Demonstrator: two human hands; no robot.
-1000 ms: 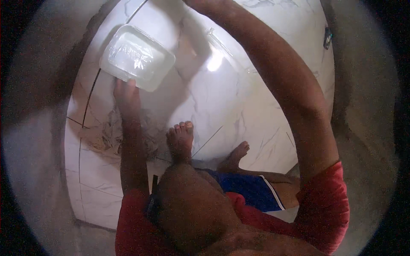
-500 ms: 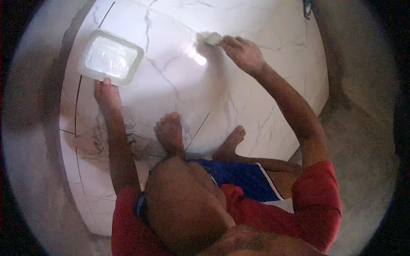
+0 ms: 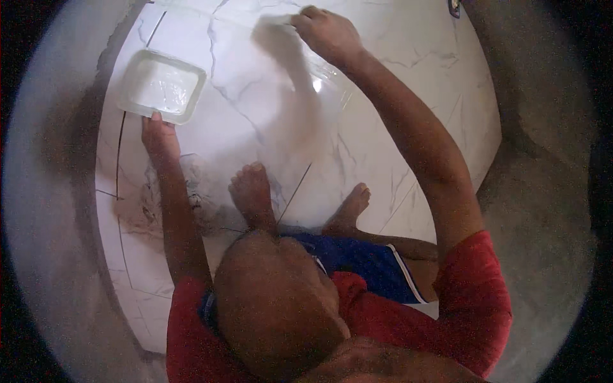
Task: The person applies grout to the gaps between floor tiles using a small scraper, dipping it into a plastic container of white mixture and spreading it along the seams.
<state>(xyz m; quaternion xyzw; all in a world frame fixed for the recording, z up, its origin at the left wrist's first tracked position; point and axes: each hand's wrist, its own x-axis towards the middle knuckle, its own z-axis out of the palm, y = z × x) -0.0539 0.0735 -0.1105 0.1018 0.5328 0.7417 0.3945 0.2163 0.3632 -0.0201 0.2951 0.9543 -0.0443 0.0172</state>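
My left hand [image 3: 159,137] grips the near rim of a white rectangular plastic tub [image 3: 190,105], thumb over the edge. Some whitish, shiny stuff [image 3: 156,86] shows inside it; I cannot tell whether it is liquid or paste. Out ahead, my right hand [image 3: 329,35] is closed on a small pale flat tool [image 3: 276,23], smeared by motion. That tool is at or just above the white marbled tiles [image 3: 242,70], and its exact kind cannot be made out. Shiny streaks [image 3: 324,69] mark the tile below my right wrist.
A crumpled, greyish cloth or plastic sheet [image 3: 191,175] lies beside my left forearm. My bare feet [image 3: 250,188] rest on the tiles. Grey rough walls [image 3: 536,172] close in on both sides. A small dark object [image 3: 454,7] sits at the far right edge.
My right hand has moved away from me and to the left with the pale tool. Shiny streaks now show on the tile it left. The tub has shifted slightly left.
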